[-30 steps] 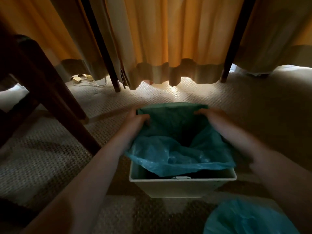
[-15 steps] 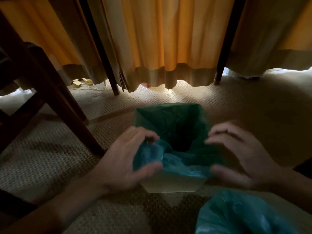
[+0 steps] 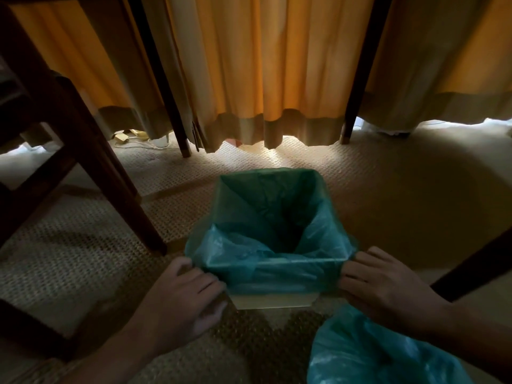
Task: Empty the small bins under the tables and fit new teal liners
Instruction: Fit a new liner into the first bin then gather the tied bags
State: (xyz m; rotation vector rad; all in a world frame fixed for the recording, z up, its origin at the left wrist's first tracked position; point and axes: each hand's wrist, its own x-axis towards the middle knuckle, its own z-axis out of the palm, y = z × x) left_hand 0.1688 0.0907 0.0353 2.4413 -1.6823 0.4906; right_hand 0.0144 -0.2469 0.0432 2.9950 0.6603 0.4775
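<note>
A small pale square bin (image 3: pixel 273 300) stands on the carpet in the middle of the view. A teal liner (image 3: pixel 266 214) lines it, its edge folded over all four sides of the rim. My left hand (image 3: pixel 184 296) is at the bin's near left corner, fingers closed on the liner's overhang. At the near right corner my right hand (image 3: pixel 383 286) pinches the overhang the same way. The bin's bottom is dark and cannot be made out.
A second teal bag (image 3: pixel 374 353) lies bunched on the floor at the lower right. Dark wooden chair legs (image 3: pixel 110 173) stand to the left, thin table legs (image 3: pixel 357 87) behind. Orange curtains (image 3: pixel 249 65) hang at the back. A cable and plug (image 3: pixel 130 138) lie by the curtain.
My hands came back from the far corners to the near corners. The liner's loose front, which sagged inside the bin, is now pulled over the near rim.
</note>
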